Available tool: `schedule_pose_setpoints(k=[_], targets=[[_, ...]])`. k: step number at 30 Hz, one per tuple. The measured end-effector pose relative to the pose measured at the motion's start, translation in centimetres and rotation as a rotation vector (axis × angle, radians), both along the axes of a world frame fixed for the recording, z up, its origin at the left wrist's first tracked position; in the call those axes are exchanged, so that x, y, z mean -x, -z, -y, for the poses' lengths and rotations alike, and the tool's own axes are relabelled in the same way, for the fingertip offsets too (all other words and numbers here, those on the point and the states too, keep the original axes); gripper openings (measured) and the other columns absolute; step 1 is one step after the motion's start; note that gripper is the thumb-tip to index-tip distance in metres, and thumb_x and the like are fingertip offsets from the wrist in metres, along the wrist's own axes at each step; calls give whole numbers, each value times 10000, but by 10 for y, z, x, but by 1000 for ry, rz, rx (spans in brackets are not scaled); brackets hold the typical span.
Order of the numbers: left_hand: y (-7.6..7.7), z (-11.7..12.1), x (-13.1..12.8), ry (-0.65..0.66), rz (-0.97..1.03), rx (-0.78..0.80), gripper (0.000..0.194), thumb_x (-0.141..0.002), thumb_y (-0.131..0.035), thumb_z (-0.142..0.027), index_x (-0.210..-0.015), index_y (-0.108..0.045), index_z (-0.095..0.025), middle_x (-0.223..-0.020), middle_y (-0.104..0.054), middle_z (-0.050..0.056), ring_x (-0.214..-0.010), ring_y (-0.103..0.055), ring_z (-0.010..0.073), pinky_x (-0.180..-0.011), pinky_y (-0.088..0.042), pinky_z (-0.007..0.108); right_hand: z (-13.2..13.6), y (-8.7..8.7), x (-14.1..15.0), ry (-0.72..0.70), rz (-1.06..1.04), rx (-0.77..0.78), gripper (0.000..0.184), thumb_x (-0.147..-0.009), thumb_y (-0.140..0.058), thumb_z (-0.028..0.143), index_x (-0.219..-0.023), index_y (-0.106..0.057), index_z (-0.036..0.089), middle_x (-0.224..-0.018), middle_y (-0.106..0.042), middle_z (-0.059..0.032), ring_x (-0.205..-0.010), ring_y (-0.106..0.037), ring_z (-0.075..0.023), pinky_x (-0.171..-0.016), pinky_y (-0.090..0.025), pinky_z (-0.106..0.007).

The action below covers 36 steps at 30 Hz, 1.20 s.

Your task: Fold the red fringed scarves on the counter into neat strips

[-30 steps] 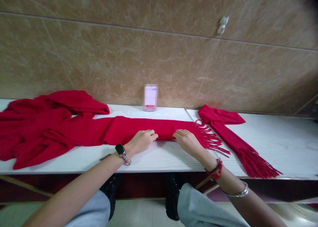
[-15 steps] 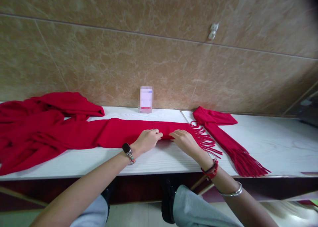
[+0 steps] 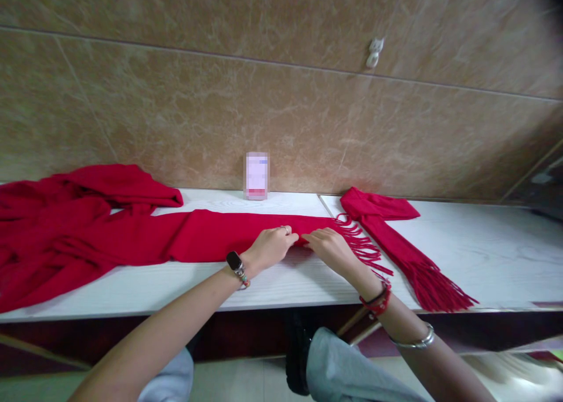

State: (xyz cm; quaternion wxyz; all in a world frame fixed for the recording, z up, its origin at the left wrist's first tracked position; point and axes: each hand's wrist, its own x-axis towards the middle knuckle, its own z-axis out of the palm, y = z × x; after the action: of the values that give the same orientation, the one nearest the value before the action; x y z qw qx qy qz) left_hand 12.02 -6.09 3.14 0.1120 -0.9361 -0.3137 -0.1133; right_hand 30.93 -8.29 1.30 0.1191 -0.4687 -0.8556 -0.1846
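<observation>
A long red scarf (image 3: 211,236) lies stretched along the white table (image 3: 281,281), its fringed end (image 3: 360,243) pointing right. My left hand (image 3: 270,246) rests on the scarf's near edge with fingers curled onto the cloth. My right hand (image 3: 328,246) sits just right of it, by the fringe, fingers bent on the same edge. The two hands almost touch. The scarf's left part runs into a loose red heap (image 3: 53,226).
A second red scarf (image 3: 396,237) with fringe lies at an angle on the right of the table. A small blurred card (image 3: 257,176) stands against the brown tiled wall (image 3: 281,97). My knees and dark shoes show below the table's front edge.
My left hand has slid to the right along the scarf's near edge, closing the gap to my right hand. The view has shifted slightly.
</observation>
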Motion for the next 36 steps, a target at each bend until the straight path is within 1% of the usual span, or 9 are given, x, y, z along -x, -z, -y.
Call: schedule_pose_setpoints(k=[2,3,6,11,16,20,25,30,36], targets=[[0,-4,2,-13,9,9,192,-908,-378,-161,-946,-566,-157,-907,-575,56,-796,-588,159,-631,-462,236,2,-3,-4,45,-28,-18,222,-816,-554,173,-1034,-594,164,-848,-649,-57,-775,-572,-177,-664,-365,-264],[1,-6,3,-20,14,12,194,-909,-374,-160,-946,-564,-154,-910,-573,57,-801,-585,163,-628,-462,237,3,-4,-6,75,-38,-20,220,-807,-565,164,-1024,-598,166,-860,-647,-58,-782,-574,-178,-661,-368,-260],[4,-10,7,-29,18,20,190,-903,-372,-139,-953,-555,-152,-924,-567,60,-817,-578,167,-633,-462,239,5,-6,-11,138,-54,3,84,-809,-557,152,-834,-636,161,-760,-638,-45,-708,-573,-165,-627,-361,-250],[6,-11,6,-63,16,21,187,-901,-371,-134,-962,-547,-150,-936,-557,60,-807,-575,164,-635,-463,242,2,-3,-15,68,-69,8,161,-845,-528,219,-747,-639,155,-684,-639,-39,-644,-570,-150,-613,-345,-250],[2,-4,-6,3,75,1,189,-879,-484,-259,-1022,-546,-154,-1019,-565,60,-899,-567,178,-727,-464,258,-1,0,-17,70,-28,20,170,-848,-522,222,-755,-644,146,-685,-649,-47,-629,-579,-159,-616,-351,-261],[-4,-3,-19,-14,72,9,160,-885,-457,-210,-984,-568,-151,-960,-595,57,-848,-587,178,-681,-461,255,0,-8,-18,89,-75,93,127,-826,-547,208,-789,-653,149,-738,-665,-54,-693,-601,-174,-640,-390,-255],[-8,-8,-22,-1,59,44,232,-896,-369,-138,-931,-598,-157,-870,-598,57,-739,-593,164,-578,-433,230,4,-22,-20,29,-235,134,134,-834,-532,200,-874,-657,177,-841,-677,-43,-781,-609,-159,-700,-426,-236],[-8,-7,-18,36,57,76,244,-891,-356,-115,-955,-587,-160,-884,-599,65,-744,-588,163,-585,-433,229,5,-26,-23,58,-146,112,152,-836,-513,169,-831,-664,163,-819,-678,-59,-785,-612,-170,-714,-439,-247],[-7,-13,-12,9,80,89,208,-905,-359,-153,-924,-567,-147,-905,-594,70,-777,-589,174,-630,-450,247,4,-23,-39,138,-22,90,202,-856,-465,169,-837,-666,168,-831,-687,-83,-793,-623,-179,-707,-446,-253]])
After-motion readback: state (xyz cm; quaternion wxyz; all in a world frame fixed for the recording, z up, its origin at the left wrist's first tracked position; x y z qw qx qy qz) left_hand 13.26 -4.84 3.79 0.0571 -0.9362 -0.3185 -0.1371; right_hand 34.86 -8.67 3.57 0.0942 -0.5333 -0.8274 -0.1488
